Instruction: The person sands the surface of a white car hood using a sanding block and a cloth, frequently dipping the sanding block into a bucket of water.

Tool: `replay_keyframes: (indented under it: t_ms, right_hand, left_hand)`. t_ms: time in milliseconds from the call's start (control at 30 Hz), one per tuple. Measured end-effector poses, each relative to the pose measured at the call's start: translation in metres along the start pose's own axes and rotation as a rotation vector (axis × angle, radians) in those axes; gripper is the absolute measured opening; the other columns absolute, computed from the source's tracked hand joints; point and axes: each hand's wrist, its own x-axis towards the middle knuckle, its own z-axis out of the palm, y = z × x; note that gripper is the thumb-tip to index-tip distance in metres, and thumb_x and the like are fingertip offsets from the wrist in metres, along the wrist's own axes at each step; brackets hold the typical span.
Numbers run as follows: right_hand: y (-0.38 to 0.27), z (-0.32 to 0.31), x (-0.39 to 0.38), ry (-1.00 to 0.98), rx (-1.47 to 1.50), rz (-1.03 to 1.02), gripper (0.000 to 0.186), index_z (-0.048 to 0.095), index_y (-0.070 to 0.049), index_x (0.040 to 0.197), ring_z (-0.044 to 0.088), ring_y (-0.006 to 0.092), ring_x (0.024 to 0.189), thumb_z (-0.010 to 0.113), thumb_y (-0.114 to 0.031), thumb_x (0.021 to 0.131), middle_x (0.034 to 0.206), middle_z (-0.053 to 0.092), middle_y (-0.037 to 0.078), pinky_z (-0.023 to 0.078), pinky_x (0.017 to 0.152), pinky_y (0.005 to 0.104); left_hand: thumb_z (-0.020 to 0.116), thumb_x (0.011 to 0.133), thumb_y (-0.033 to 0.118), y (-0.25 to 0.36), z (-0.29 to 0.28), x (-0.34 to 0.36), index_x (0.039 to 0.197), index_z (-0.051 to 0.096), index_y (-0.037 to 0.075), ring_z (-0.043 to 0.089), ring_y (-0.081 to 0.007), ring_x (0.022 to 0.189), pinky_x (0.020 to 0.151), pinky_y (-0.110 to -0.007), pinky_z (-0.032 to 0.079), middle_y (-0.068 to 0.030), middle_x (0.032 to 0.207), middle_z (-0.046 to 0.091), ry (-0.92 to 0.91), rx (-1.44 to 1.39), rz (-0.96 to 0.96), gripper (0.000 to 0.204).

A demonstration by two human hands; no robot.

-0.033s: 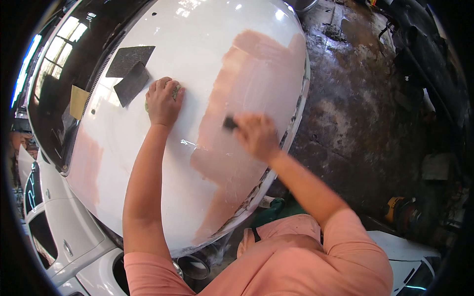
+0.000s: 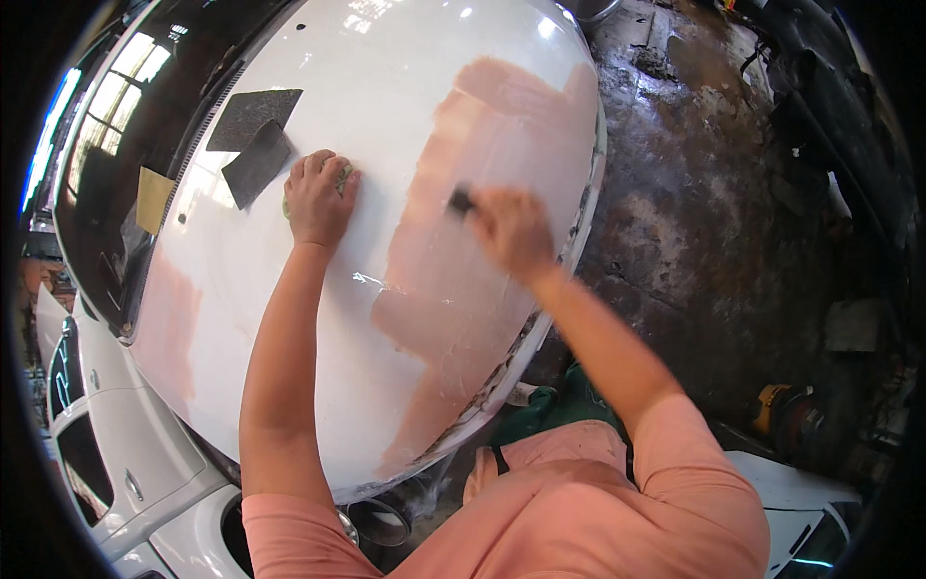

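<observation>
A white car hood [image 2: 357, 106] with broad pinkish filler patches [image 2: 424, 261] lies under both my hands. My left hand [image 2: 323, 198] is closed around a light green sponge or wadded cloth [image 2: 344, 177], pressed on the white paint; most of it is hidden by the fingers. My right hand [image 2: 514, 227], smeared by motion, grips a small dark piece [image 2: 459, 200], which looks like folded sandpaper or a sanding block, over the large filler patch. Two dark grey sheets of sandpaper [image 2: 253, 118] lie overlapping beyond my left hand.
A yellowish sheet [image 2: 154, 200] lies by the windshield [image 2: 106, 145] at left. Another white car [image 2: 125, 454] stands at lower left. The stained concrete floor [image 2: 666, 232] runs along the right, with a yellow and black power tool [image 2: 786, 410] on it. Dark car parts [image 2: 839, 145] stand at far right.
My right hand has slid away from me, up the filler patch and slightly right, with the dark piece in it. My left hand stays in place on the hood.
</observation>
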Motion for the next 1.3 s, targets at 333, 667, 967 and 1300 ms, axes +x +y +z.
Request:
replay_keyframes:
  t_ms: [333, 667, 967, 1300]
  right_hand:
    - [-0.092, -0.004, -0.089, -0.031, 0.142, 0.035, 0.033, 0.069, -0.016, 0.125, 0.061, 0.0339, 0.116, 0.072, -0.032, 0.096, 0.122, 0.068, 0.007, 0.048, 0.102, 0.0518]
    - [0.009, 0.006, 0.014, 0.02, -0.03, 0.421, 0.038, 0.069, -0.014, 0.134, 0.061, 0.0373, 0.116, 0.07, -0.028, 0.099, 0.126, 0.069, 0.011, 0.047, 0.103, 0.0529]
    - [0.051, -0.021, 0.027, 0.08, -0.016, 0.357, 0.037, 0.071, -0.011, 0.128, 0.062, 0.0387, 0.111, 0.073, -0.03, 0.097, 0.121, 0.071, 0.011, 0.05, 0.097, 0.0499]
    - [-0.093, -0.012, -0.099, 0.014, 0.112, 0.159, 0.042, 0.069, -0.01, 0.133, 0.063, 0.0352, 0.109, 0.077, -0.025, 0.094, 0.12, 0.07, 0.011, 0.048, 0.101, 0.0498]
  left_hand:
    - [0.076, 0.095, 0.032, -0.02, -0.002, -0.012, 0.111, 0.073, 0.018, 0.057, -0.0295, 0.128, 0.105, -0.049, 0.047, -0.0002, 0.128, 0.067, -0.035, 0.021, -0.03, 0.022]
    - [0.075, 0.096, 0.032, -0.008, 0.005, -0.006, 0.111, 0.073, 0.017, 0.057, -0.0297, 0.129, 0.106, -0.049, 0.046, -0.0002, 0.13, 0.067, -0.045, 0.021, -0.025, 0.021]
    - [0.073, 0.095, 0.027, 0.003, 0.006, 0.009, 0.114, 0.073, 0.02, 0.056, -0.0305, 0.13, 0.107, -0.049, 0.046, 0.0019, 0.131, 0.067, -0.028, -0.041, 0.022, 0.02]
    - [0.073, 0.094, 0.023, -0.016, 0.005, -0.009, 0.114, 0.074, 0.022, 0.056, -0.0315, 0.131, 0.106, -0.051, 0.046, 0.0031, 0.13, 0.068, -0.085, -0.008, -0.004, 0.02]
